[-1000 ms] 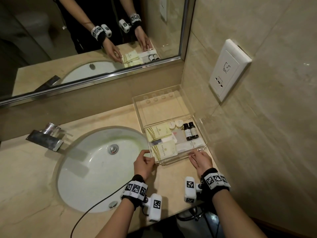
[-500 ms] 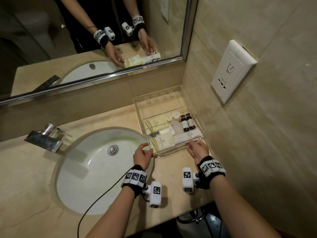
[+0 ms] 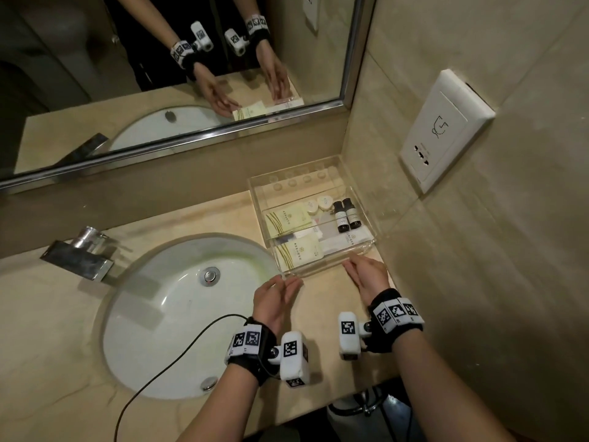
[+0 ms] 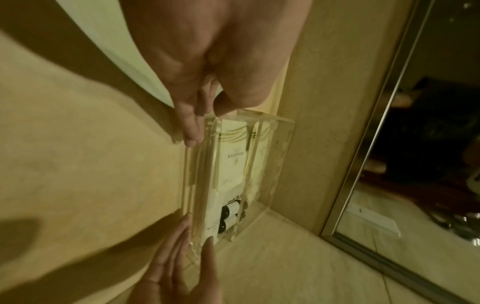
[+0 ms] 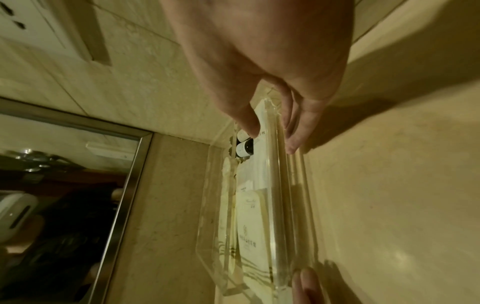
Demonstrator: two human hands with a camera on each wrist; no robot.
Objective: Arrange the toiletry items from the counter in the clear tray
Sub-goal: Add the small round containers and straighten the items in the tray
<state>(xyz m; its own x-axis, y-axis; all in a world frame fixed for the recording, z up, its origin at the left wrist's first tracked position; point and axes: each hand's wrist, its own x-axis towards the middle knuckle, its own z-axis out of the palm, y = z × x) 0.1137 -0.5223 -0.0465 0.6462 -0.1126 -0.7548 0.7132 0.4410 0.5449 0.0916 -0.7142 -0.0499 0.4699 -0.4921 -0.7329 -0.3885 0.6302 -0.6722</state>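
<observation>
The clear tray [image 3: 254, 194] sits in the counter's back right corner, against the side wall. Inside lie two cream sachets [image 3: 287, 220], two small dark bottles [image 3: 347, 215], round soaps [image 3: 318, 204] and flat white packets [image 3: 347, 239]. My left hand [image 3: 287, 283] is at the tray's front left corner with straight fingers [image 4: 192, 127] touching the wall. At the front right corner is my right hand [image 3: 357, 267]. Its thumb [image 5: 246, 121] reaches over the rim and its straight fingers [image 5: 298, 127] lie along the outside. Neither hand holds an item.
A white oval sink [image 3: 178, 314] with a chrome tap [image 3: 79, 253] fills the counter left of the tray. A mirror [image 3: 159, 74] runs along the back wall. A white wall socket [image 3: 446, 129] sits on the right wall above the tray. A black cable [image 3: 165, 368] crosses the sink.
My left hand's fingers, curled at the tray's front corner before, have straightened. Both hands stay at the tray's front wall. The view has shifted a little.
</observation>
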